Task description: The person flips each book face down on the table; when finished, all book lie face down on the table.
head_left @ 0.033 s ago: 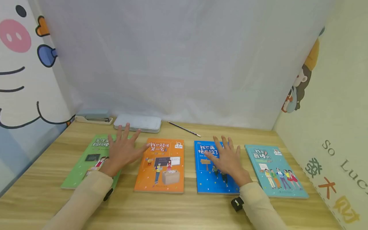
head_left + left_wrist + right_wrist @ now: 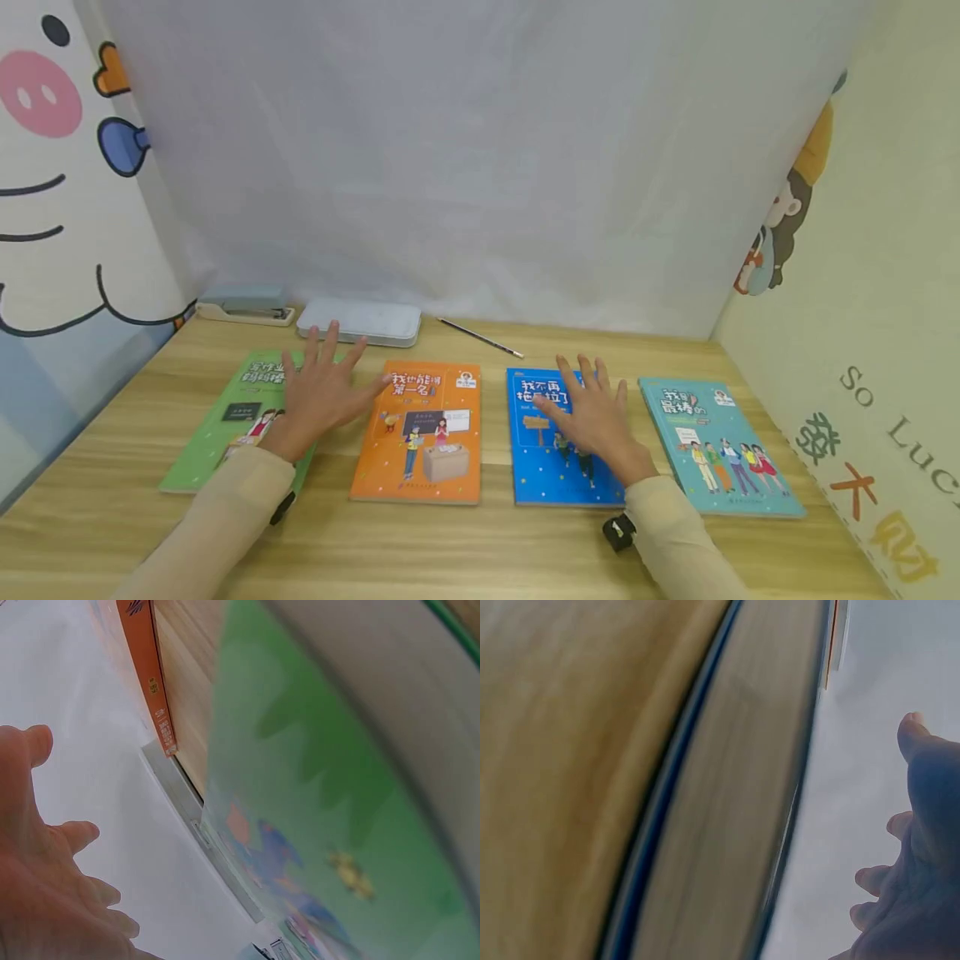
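No change vs. the previous frame: left hand (image 2: pixel 321 396) stays flat, fingers spread, gripping nothing, over the green book (image 2: pixel 225 425) at 9 o'clock; right hand (image 2: pixel 592 412) likewise over the blue book (image 2: pixel 543 467) at 3 o'clock of the orange book (image 2: pixel 420 433) on the worktop (image 2: pixel 480 550).

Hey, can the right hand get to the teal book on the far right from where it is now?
Probably yes. The right hand is spread open over the blue book, and the teal book lies right beside it, uncovered, with nothing between them.
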The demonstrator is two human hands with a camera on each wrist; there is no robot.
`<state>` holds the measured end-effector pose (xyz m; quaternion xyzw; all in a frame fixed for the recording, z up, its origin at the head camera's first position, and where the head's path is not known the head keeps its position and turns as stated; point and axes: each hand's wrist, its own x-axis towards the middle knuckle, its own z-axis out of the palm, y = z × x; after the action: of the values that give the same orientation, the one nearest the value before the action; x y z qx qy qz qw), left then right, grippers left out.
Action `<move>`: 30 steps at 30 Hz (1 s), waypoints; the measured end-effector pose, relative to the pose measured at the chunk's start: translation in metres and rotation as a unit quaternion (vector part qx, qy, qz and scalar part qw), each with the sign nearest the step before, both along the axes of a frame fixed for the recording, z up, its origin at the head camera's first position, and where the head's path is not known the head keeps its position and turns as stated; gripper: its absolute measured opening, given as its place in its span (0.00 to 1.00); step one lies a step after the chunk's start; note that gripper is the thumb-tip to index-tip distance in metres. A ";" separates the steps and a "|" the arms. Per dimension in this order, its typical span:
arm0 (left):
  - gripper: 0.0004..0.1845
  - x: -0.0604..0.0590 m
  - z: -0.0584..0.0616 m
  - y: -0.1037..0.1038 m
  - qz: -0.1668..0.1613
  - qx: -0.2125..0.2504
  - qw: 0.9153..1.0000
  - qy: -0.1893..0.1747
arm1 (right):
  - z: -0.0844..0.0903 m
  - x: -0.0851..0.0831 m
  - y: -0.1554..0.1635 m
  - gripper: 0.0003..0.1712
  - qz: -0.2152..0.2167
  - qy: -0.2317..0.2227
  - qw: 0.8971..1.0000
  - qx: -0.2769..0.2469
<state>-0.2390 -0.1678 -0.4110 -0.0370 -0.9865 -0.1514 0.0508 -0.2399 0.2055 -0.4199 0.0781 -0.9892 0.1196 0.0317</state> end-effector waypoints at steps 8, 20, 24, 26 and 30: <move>0.44 -0.002 -0.001 -0.001 0.002 0.006 1.000 0.002 | 0.003 -0.002 0.000 0.49 0.000 -0.003 1.000 -0.003; 0.46 -0.001 0.000 -0.009 0.004 0.006 1.000 0.010 | 0.008 -0.004 0.000 0.49 0.002 -0.010 1.000 -0.003; 0.46 0.000 -0.001 -0.016 0.008 0.014 1.000 0.005 | 0.010 -0.007 -0.003 0.50 0.017 -0.014 1.000 -0.010; 0.46 0.001 -0.002 -0.019 0.008 0.015 1.000 0.000 | 0.012 -0.007 -0.005 0.52 0.029 -0.025 0.999 -0.015; 0.45 0.003 -0.002 -0.025 -0.001 0.023 1.000 -0.017 | 0.018 -0.008 -0.008 0.56 0.050 -0.048 0.997 -0.030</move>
<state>-0.2359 -0.1932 -0.4128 -0.0345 -0.9834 -0.1748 0.0348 -0.2483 0.1979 -0.4021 0.1207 -0.9804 0.1545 -0.0192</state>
